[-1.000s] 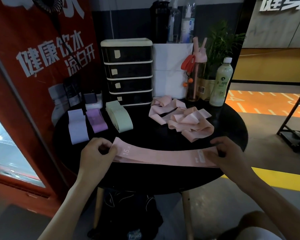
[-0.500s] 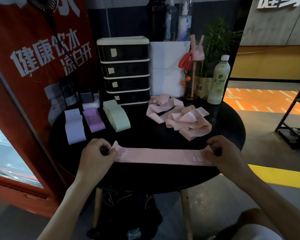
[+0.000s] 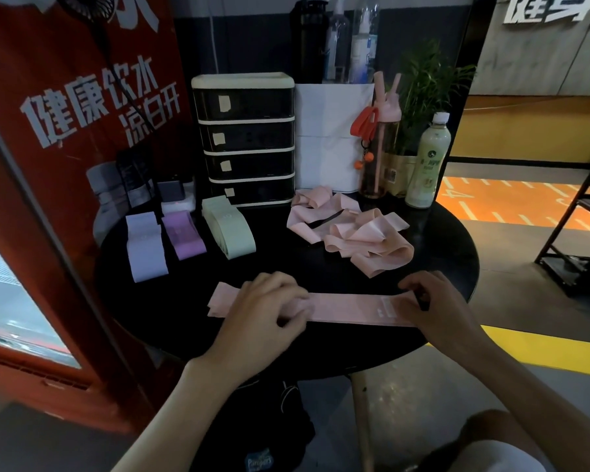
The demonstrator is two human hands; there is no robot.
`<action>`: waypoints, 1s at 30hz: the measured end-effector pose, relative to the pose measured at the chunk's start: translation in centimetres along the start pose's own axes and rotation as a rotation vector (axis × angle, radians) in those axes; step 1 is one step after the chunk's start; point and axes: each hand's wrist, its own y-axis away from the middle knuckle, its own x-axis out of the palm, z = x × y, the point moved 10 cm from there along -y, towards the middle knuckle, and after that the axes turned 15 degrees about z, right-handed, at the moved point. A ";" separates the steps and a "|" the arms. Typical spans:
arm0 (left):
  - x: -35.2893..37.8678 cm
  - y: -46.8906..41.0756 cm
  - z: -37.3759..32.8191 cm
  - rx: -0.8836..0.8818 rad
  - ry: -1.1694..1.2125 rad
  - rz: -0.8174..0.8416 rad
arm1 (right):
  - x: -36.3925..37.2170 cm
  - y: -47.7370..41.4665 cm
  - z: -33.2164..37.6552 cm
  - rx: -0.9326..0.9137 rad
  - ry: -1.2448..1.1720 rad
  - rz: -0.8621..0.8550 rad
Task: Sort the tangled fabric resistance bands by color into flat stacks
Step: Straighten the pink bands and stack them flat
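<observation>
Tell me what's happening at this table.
A person is sorting fabric bands on the round black table. The left hand and right hand hold one pink band flat near the front edge. A lavender stack, a purple stack and a green stack lie back left; a tangled pink pile sits back right.

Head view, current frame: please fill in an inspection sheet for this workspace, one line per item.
Surface: round black table.
Job's things: pink band flat along near edge; tangled pink bands behind it; lilac stack, purple stack, green stack at left.
Clutter: drawer unit, white box, pale bottle, potted plant at back.
Grippers: left hand lies on pink band, fingers curled, grip unclear; right hand pinches its right end.
Cables: thin cord on back wall.
Surroundings: red poster panel left; orange floor markings right; black bag under table.
</observation>
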 end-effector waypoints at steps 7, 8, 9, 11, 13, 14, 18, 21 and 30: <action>1.6 -0.5 0.7 0.005 -0.019 0.068 | -1.2 -2.2 2.2 -0.080 0.062 0.012; 1.6 -0.5 0.7 0.005 -0.017 0.072 | -1.5 -2.8 2.8 -0.102 0.061 0.007; 1.6 -0.5 0.6 0.005 -0.008 0.070 | -1.5 -3.5 3.4 -0.123 0.052 0.026; 1.6 -0.5 0.7 -0.005 0.007 0.068 | -0.7 -5.1 3.8 -0.141 0.056 0.105; 1.5 -0.5 0.8 -0.013 -0.001 0.062 | -0.1 -6.5 3.8 -0.125 0.119 0.167; 1.5 -0.5 0.8 -0.017 -0.005 0.061 | 0.2 -7.0 3.9 -0.111 0.137 0.188; 1.4 -0.5 0.7 -0.021 -0.006 0.055 | 1.0 -8.3 4.0 -0.088 0.213 0.234; 1.4 -0.5 0.7 -0.018 -0.016 0.050 | 1.4 -8.7 3.7 -0.109 0.241 0.188; 1.5 -0.5 0.4 0.021 -0.038 0.046 | -3.7 -7.7 6.7 -0.223 0.014 0.048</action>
